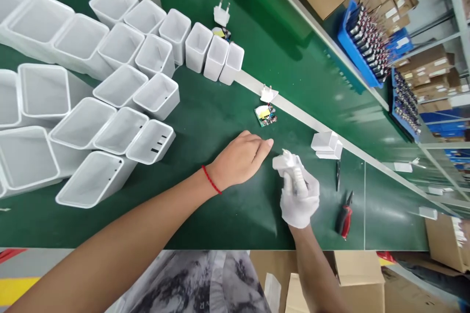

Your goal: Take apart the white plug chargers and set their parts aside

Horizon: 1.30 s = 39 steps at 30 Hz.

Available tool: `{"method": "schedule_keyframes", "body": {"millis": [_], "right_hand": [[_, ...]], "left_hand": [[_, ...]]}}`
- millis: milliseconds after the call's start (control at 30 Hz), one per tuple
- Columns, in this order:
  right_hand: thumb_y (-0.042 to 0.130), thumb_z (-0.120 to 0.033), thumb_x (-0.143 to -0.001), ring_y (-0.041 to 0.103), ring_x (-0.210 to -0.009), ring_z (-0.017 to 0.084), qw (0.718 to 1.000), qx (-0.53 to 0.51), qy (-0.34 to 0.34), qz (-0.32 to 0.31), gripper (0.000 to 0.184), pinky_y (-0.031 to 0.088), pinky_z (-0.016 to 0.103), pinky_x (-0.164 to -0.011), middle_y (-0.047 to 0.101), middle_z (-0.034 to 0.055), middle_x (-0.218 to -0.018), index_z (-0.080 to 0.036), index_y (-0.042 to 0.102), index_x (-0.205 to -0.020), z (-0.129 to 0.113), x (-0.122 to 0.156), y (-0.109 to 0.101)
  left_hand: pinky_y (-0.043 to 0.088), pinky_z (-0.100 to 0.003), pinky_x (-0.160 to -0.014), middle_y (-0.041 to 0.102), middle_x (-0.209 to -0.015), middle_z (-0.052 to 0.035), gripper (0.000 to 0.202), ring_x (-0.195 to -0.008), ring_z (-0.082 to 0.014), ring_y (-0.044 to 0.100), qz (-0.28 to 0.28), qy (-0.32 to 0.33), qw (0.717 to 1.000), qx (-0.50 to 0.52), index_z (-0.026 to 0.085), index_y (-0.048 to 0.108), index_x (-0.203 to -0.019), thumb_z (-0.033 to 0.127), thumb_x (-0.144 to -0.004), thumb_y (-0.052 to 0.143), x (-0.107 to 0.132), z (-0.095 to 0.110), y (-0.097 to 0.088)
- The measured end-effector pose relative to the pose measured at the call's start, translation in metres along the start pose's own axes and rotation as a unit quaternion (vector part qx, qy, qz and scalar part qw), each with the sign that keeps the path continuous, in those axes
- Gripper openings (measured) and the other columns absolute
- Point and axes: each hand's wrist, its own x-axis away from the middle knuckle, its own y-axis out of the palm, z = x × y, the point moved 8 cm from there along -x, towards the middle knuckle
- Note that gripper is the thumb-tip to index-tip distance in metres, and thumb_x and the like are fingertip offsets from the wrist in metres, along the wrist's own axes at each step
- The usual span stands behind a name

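My left hand (240,160), bare with a red cord bracelet (212,180) at the wrist, is curled low over the green bench. Its fingertips are turned under, so anything inside is hidden. To its right, my right hand (299,200) wears a white glove. Its fingers are closed around a white plastic adapter housing (282,162), held apart from my left hand. Beyond my left hand lies a small circuit board (265,115) with yellow-wrapped parts, and a white two-pin plug piece (268,93) is just behind it.
Many white open-topped bins (123,85) crowd the left side. Another plug piece (222,13) lies at the back. On the right are white housings (326,145), a dark slim tool (338,175) and red-handled pliers (344,217). A blue tray (343,34) of parts stands beyond the rail.
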Motion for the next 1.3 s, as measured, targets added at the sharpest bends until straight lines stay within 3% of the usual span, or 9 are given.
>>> {"method": "schedule_keyframes", "body": {"millis": [233, 400, 533, 700, 867, 1033, 1133, 1200, 1300], "right_hand": [[0.066, -0.007, -0.081, 0.064, -0.103, 0.026, 0.983, 0.048, -0.116, 0.133, 0.052, 0.056, 0.042, -0.083, 0.063, 0.0083, -0.111, -0.031, 0.058, -0.125, -0.036, -0.013, -0.016], [0.063, -0.012, -0.085, 0.065, -0.107, 0.024, 0.995, -0.03, -0.087, 0.043, 0.051, 0.06, 0.04, -0.082, 0.054, 0.0094, -0.129, -0.033, 0.053, -0.13, -0.03, -0.007, 0.009], [0.061, -0.023, -0.088, 0.059, -0.118, 0.025, 0.983, -0.182, 0.031, 0.017, 0.042, 0.053, 0.045, -0.098, 0.049, 0.0057, -0.14, -0.033, 0.056, -0.129, -0.007, -0.013, 0.004], [0.065, -0.034, -0.086, 0.058, -0.117, 0.025, 0.85, -0.445, 0.267, -0.096, 0.029, 0.048, 0.042, -0.101, 0.061, 0.004, -0.127, -0.028, 0.069, -0.114, 0.016, -0.023, 0.041], [0.072, -0.032, -0.08, 0.064, -0.09, 0.019, 0.76, -0.559, 0.321, -0.085, 0.023, 0.055, 0.032, -0.078, 0.066, 0.0014, -0.111, -0.028, 0.075, -0.102, 0.017, -0.023, 0.068], [0.065, -0.036, -0.085, 0.062, -0.106, 0.022, 0.78, -0.546, 0.29, -0.097, 0.042, 0.053, 0.038, -0.09, 0.063, 0.0034, -0.124, -0.03, 0.061, -0.126, 0.021, -0.018, 0.061], [0.07, -0.037, -0.08, 0.058, -0.115, 0.025, 0.885, -0.414, 0.163, -0.14, 0.071, 0.05, 0.043, -0.096, 0.053, 0.0074, -0.139, -0.032, 0.04, -0.144, 0.014, -0.026, 0.042], [0.071, -0.031, -0.079, 0.06, -0.11, 0.026, 0.951, -0.255, 0.043, -0.167, 0.065, 0.05, 0.044, -0.095, 0.058, 0.0087, -0.132, -0.03, 0.047, -0.139, 0.001, -0.035, 0.03], [0.059, -0.028, -0.087, 0.065, -0.093, 0.024, 0.974, -0.112, -0.044, -0.192, 0.044, 0.053, 0.042, -0.085, 0.07, 0.008, -0.109, -0.027, 0.057, -0.131, -0.008, -0.06, 0.02]], "left_hand": [[0.042, -0.038, -0.092, 0.066, -0.08, -0.0072, 0.046, -0.083, -0.0196, 0.06, -0.03, 0.003, 0.999, -0.029, 0.015, 0.061, -0.081, 0.026, -0.101, 0.021, 0.001, 0.0, 0.007], [0.043, -0.043, -0.098, 0.063, -0.116, -0.0136, 0.046, -0.109, -0.027, 0.052, -0.035, 0.019, 0.999, -0.038, 0.006, 0.046, -0.134, 0.025, -0.092, 0.044, 0.007, -0.002, 0.01], [0.046, -0.043, -0.096, 0.064, -0.117, -0.0119, 0.058, -0.106, -0.0275, 0.05, -0.068, 0.035, 0.995, -0.065, 0.007, 0.041, -0.14, 0.031, -0.088, 0.053, 0.009, 0.0, 0.018], [0.046, -0.043, -0.093, 0.065, -0.118, -0.0116, 0.06, -0.108, -0.0295, 0.047, -0.079, 0.036, 0.99, -0.107, 0.009, 0.046, -0.137, 0.042, -0.087, 0.058, 0.008, -0.001, 0.023], [0.045, -0.044, -0.093, 0.062, -0.126, -0.0085, 0.055, -0.106, -0.0289, 0.046, -0.095, 0.045, 0.987, -0.125, 0.014, 0.051, -0.134, 0.044, -0.087, 0.059, 0.009, 0.0, 0.029], [0.044, -0.044, -0.094, 0.063, -0.125, -0.0071, 0.04, -0.105, -0.0273, 0.046, -0.097, 0.052, 0.985, -0.134, 0.017, 0.057, -0.127, 0.038, -0.094, 0.05, 0.008, 0.001, 0.031], [0.045, -0.044, -0.094, 0.063, -0.124, -0.007, 0.041, -0.105, -0.0276, 0.047, -0.096, 0.056, 0.984, -0.14, 0.016, 0.057, -0.127, 0.039, -0.095, 0.047, 0.009, 0.002, 0.03], [0.046, -0.045, -0.094, 0.063, -0.123, -0.0074, 0.042, -0.105, -0.0277, 0.048, -0.096, 0.059, 0.984, -0.137, 0.016, 0.056, -0.128, 0.04, -0.095, 0.047, 0.009, 0.003, 0.03], [0.047, -0.046, -0.096, 0.06, -0.124, -0.0121, 0.05, -0.109, -0.0284, 0.048, -0.062, 0.045, 0.99, -0.119, 0.012, 0.051, -0.132, 0.042, -0.092, 0.052, 0.008, 0.002, 0.021]]}}
